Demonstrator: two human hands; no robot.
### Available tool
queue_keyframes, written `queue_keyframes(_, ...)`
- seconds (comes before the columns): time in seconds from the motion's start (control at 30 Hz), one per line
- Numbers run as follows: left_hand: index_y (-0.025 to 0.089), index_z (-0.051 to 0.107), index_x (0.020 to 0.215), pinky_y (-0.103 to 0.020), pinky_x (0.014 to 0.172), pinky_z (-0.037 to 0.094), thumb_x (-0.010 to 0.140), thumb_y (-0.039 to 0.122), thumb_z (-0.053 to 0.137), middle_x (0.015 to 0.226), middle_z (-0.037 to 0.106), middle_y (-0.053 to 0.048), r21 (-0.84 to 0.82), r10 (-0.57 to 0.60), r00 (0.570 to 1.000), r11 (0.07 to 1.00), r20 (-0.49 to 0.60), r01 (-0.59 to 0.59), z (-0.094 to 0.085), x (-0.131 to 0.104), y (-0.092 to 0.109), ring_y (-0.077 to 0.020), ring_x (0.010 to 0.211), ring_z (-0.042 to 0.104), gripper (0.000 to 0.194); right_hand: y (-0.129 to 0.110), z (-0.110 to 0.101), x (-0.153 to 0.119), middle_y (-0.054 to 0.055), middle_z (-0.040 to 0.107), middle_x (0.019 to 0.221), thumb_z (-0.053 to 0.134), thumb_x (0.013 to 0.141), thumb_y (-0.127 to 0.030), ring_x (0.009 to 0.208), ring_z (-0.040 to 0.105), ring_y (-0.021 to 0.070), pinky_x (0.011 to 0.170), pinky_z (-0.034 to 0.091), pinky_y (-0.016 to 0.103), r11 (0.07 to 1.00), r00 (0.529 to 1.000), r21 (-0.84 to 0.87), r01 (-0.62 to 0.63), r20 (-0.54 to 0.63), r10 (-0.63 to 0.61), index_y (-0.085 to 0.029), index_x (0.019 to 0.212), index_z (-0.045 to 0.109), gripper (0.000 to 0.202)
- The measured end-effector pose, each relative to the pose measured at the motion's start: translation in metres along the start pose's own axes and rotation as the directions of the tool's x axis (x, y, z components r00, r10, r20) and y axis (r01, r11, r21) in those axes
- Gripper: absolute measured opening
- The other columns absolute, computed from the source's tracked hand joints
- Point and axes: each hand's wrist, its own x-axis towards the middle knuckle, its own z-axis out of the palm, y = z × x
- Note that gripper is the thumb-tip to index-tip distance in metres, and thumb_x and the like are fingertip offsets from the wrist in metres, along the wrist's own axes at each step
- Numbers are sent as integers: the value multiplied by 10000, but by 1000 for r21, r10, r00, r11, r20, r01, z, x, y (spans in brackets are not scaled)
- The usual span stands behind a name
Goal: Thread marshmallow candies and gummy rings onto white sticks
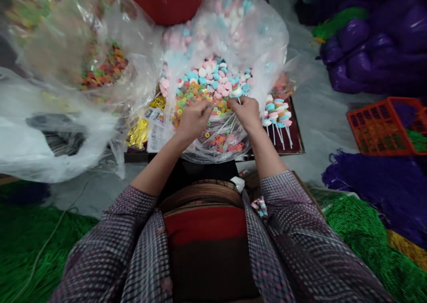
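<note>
Over a large clear bag of candies [190,99], my left hand [196,118] is pinched closed; anything between its fingertips is too small to make out. My right hand [246,112] grips a white stick with candies [236,89] threaded at its top, pink, white and blue. Loose white sticks [230,124] lie under and beside my right hand. Pink, blue and white candies [216,74] fill the back of the bag, with small orange, green and yellow rings [220,105] in front. Several finished-looking candy skewers [278,114] lie right of my right hand.
Another plastic bag of colourful candies [106,67] stands at the left, near gold ties [137,133]. A red basin [167,1] sits behind. At the right are an orange crate [380,125], purple bundles [373,49] and green strands [356,227]. The table's front edge [276,154] shows.
</note>
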Motion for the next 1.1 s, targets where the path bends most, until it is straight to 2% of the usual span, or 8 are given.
queue_keyframes(0.07, 231, 711, 734, -379, 947, 474, 871, 185, 640, 814, 714, -51, 174, 76, 997, 982, 16, -78, 12, 25, -3, -238, 889, 628, 161, 1, 9, 15, 8, 539, 648, 595, 908, -268, 747, 537, 183, 716, 370, 292, 993, 999, -116, -35, 21, 38, -185, 645, 592, 276)
queue_keyframes(0.23, 164, 726, 772, -535, 1094, 358, 890, 113, 583, 989, 724, -174, 519, 18, 986, 848, 168, -104, 41, 70, -8, -364, 1126, 610, 193, -4, 21, 26, 113, 762, 873, 541, 960, -283, 864, 649, 235, 744, 411, 299, 967, 994, -254, -3, 106, 31, -143, 860, 763, 281)
queue_keyframes(0.43, 152, 684, 744, -550, 1165, 284, 872, 37, 603, 897, 690, -123, 567, 9, 980, 814, 201, -124, 58, 82, -27, -367, 1196, 591, 190, -8, 20, 29, 157, 798, 1082, 574, 927, -238, 982, 688, 269, 778, 437, 304, 936, 976, -349, 36, 212, 41, -139, 1099, 788, 291)
queue_keyframes(0.57, 184, 614, 658, -540, 1173, 280, 827, 26, 657, 775, 612, -73, 489, 15, 986, 867, 167, -96, 52, 81, -26, -339, 1129, 597, 235, -8, 17, 26, 171, 789, 1075, 522, 955, -239, 967, 675, 270, 777, 418, 315, 939, 973, -339, 60, 228, 20, -116, 1084, 782, 315)
queue_keyframes(0.77, 200, 705, 852, -586, 1139, 337, 935, 130, 595, 1020, 690, -137, 552, 21, 988, 828, 152, -103, 19, 55, 1, -367, 1167, 588, 154, -6, 16, 19, 122, 773, 994, 543, 938, -273, 896, 642, 243, 755, 392, 304, 958, 983, -285, 37, 181, 16, -139, 1053, 765, 283)
queue_keyframes(0.87, 214, 713, 866, -532, 1125, 391, 894, 134, 665, 1011, 701, -108, 373, 30, 999, 927, 19, -35, 5, 39, 3, -333, 1146, 608, 98, -7, 15, 20, 125, 772, 1007, 600, 899, -271, 896, 642, 244, 746, 389, 301, 943, 977, -328, 49, 213, 24, -137, 1032, 767, 252)
queue_keyframes(0.97, 213, 696, 841, -368, 913, 520, 863, 142, 707, 846, 688, -32, -63, -122, 989, 991, -85, 117, -2, 21, -3, -212, 893, 659, 75, -6, 16, 19, 112, 767, 953, 601, 888, -254, 886, 637, 246, 737, 379, 303, 943, 977, -328, 63, 215, 10, -149, 982, 770, 220)
queue_keyframes(1.1, 199, 649, 831, -218, 589, 486, 911, 278, 715, 754, 700, 14, -590, -413, 908, 717, 70, 372, -6, -9, -6, -102, 628, 642, 131, 0, 20, 15, 59, 709, 834, 595, 876, -239, 827, 588, 218, 737, 365, 302, 973, 992, -227, 43, 124, -15, -175, 889, 730, 150)
